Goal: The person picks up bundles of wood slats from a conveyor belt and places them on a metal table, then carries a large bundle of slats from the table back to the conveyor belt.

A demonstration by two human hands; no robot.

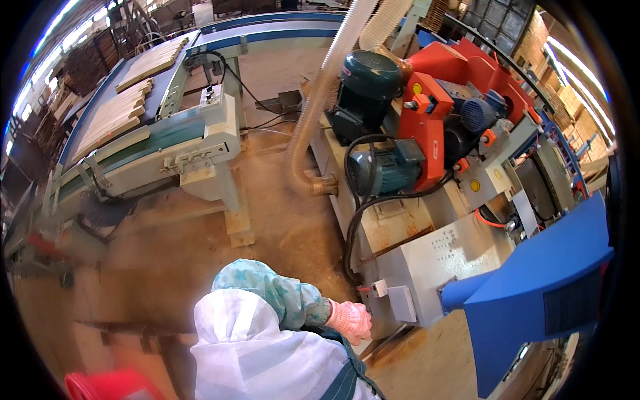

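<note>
My left hand (352,321), in a pink knitted glove, reaches across from the lower left beside the corner of a grey machine housing (443,260). Its fingers are curled closed, and whatever they may hold is hidden. A teal patterned oversleeve (280,293) covers the forearm, below a white sleeve (240,333). Close to the hand, a small pale box (402,305) and a smaller white block (379,288) are fixed to the housing. My right hand does not show.
Red guards (433,150), a dark green motor (369,87) and black cables top the machine. A blue chute (540,287) juts out at right. A clear ribbed hose (310,120) hangs mid-view. Wooden strips (117,117) lie on a conveyor at left; something red (113,385) is lower left.
</note>
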